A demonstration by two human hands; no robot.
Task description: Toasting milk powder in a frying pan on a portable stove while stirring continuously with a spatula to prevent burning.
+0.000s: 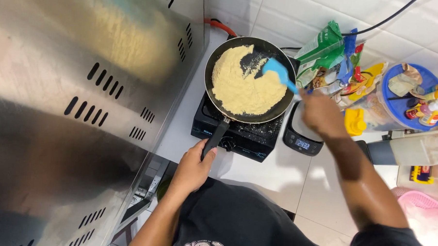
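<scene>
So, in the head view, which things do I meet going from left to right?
Shiny steel hood → black frying pan with yellow powder → small digital kitchen scale → round blue plastic tub of bottles

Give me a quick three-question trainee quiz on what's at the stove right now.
1. True or false: the left hand grips the black pan by its handle.
2. What does the right hand hold? A) a metal spoon B) a blue spatula C) a whisk
3. What sits just right of the black single-burner stove, under the right hand?

Key
1. True.
2. B: the blue spatula, its blade over the pale yellow crumbly mix in the pan.
3. A small digital kitchen scale with a lit display.
</scene>
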